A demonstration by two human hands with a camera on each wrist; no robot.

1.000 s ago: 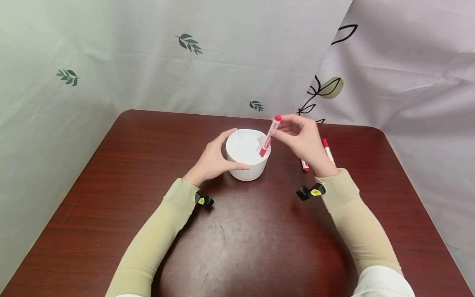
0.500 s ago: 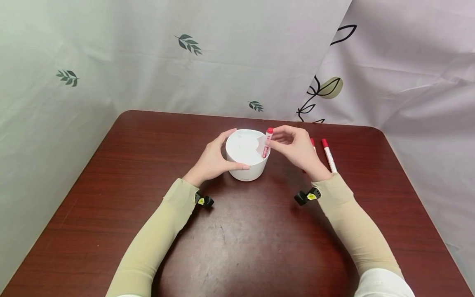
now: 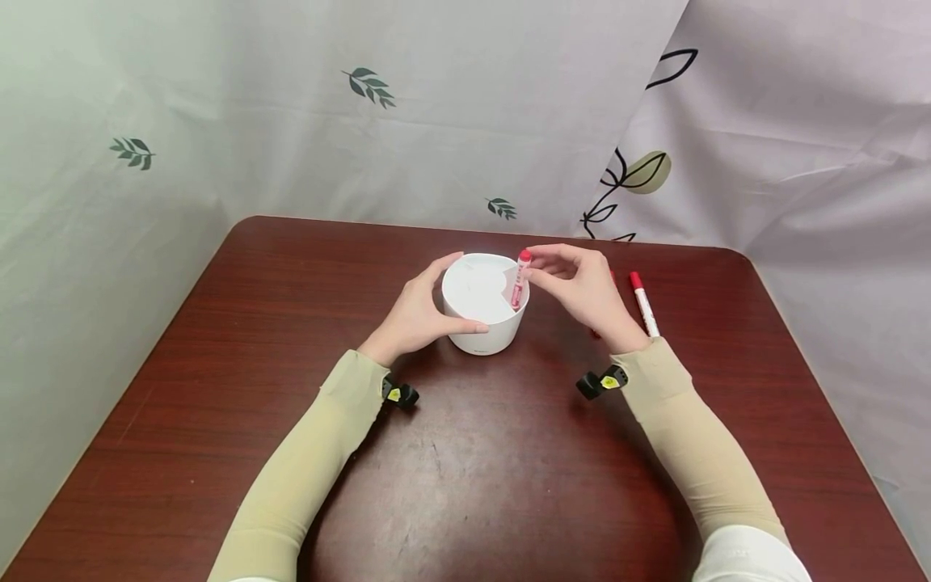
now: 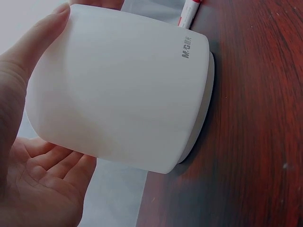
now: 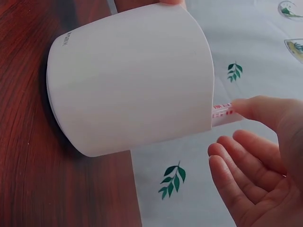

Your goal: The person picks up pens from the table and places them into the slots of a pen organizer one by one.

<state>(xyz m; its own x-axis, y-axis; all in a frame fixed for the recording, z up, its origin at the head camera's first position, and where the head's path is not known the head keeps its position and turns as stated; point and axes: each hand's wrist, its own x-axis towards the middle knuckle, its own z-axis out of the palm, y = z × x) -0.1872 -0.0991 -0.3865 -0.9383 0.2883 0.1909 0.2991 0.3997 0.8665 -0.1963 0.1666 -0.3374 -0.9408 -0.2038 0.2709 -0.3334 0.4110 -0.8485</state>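
Presently, the right hand (image 3: 579, 284) pinches the marker (image 3: 519, 288) near its top, lower end inside the pot (image 3: 494, 335) the left hand (image 3: 416, 311) grips, fingers spread.

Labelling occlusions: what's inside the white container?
The lower part of a red-capped marker, pinched by the right hand, in a side compartment. How deep it sits is hidden: the white container covers its inside in both wrist views.
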